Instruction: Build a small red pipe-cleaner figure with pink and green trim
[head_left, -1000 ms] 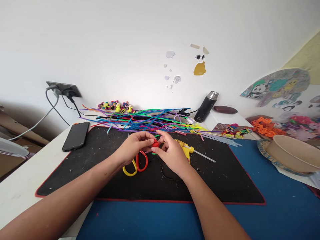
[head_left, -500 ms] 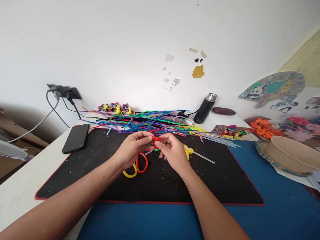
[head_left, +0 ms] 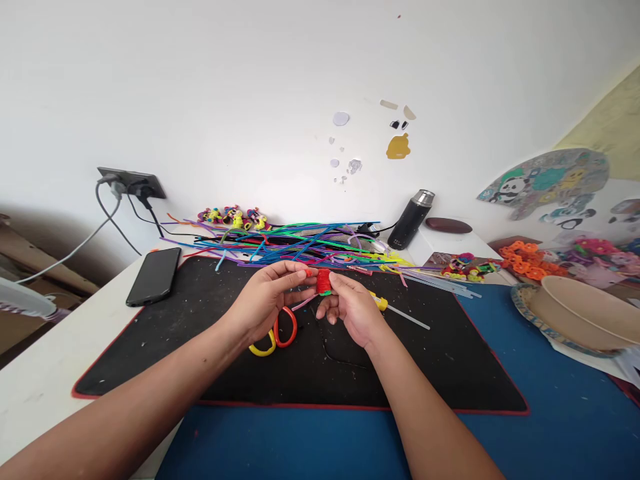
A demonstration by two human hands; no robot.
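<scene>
Between the thumb and forefinger of my left hand (head_left: 265, 297) is a small red fuzzy piece (head_left: 308, 273). My right hand (head_left: 355, 307) pinches a red fuzzy block (head_left: 324, 281) with a green lower edge, which looks wound from pipe cleaner. The two red parts are close together above the black mat (head_left: 240, 380); whether they are joined I cannot tell. Below my left hand lie scissors with red and yellow handles (head_left: 285, 327), their blades hidden. A yellow glue gun (head_left: 382, 304) is mostly covered by my right hand, its clear glue stick (head_left: 410, 318) pointing right.
Loose pipe cleaners (head_left: 300, 243) in many colours are heaped along the wall. A phone (head_left: 154, 277) lies at the left, and a black flask (head_left: 411, 220) leans at the back. Small colourful figures (head_left: 233, 217) sit behind the heap. At the right is a beige bowl (head_left: 590, 307).
My right hand has shifted slightly right, its lower fingers spreading, and more of the red block now shows. My left hand keeps its pinch in nearly the same place.
</scene>
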